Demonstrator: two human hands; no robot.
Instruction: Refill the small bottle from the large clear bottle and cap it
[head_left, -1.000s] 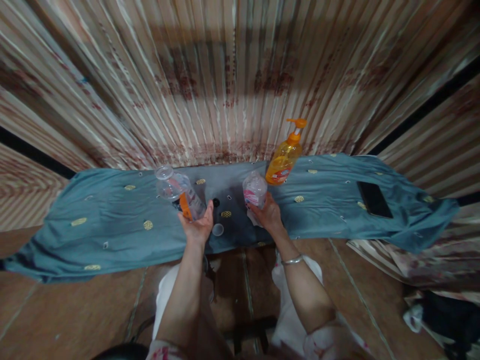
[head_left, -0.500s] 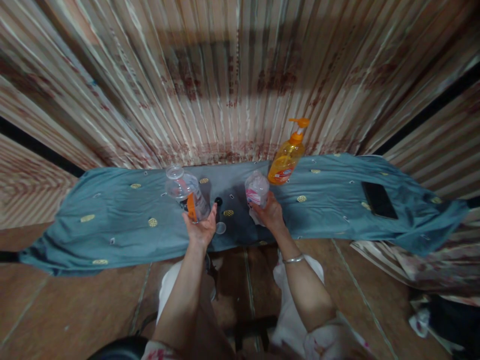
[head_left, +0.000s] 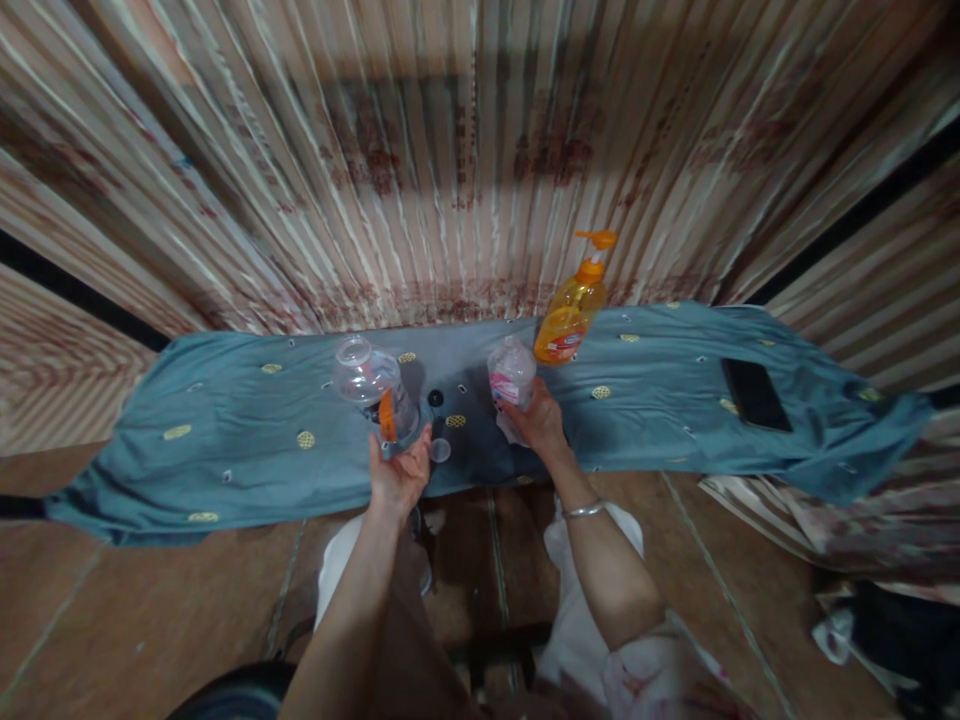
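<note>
My left hand (head_left: pixel 401 475) lies palm up with its fingers spread, just in front of a clear plastic bottle (head_left: pixel 367 375) with a black and orange label. The bottle stands uncapped on the blue cloth. My right hand (head_left: pixel 540 418) is closed around the lower part of a smaller clear bottle (head_left: pixel 512 368) with a pink and white label. Something pale and crumpled, perhaps a tissue (head_left: pixel 510 428), shows under that hand. Between the two bottles are a black cap (head_left: pixel 436 398) and a clear round lid (head_left: pixel 440 450).
An orange pump bottle (head_left: pixel 571 315) stands behind the right hand. Farther right lies a black phone (head_left: pixel 756 395). The blue patterned cloth (head_left: pixel 247 430) covers a narrow table, with a striped curtain (head_left: pixel 450 150) behind it.
My left hand has drawn slightly down and away from the larger bottle, which now stands more upright. My right hand keeps its grip on the smaller bottle.
</note>
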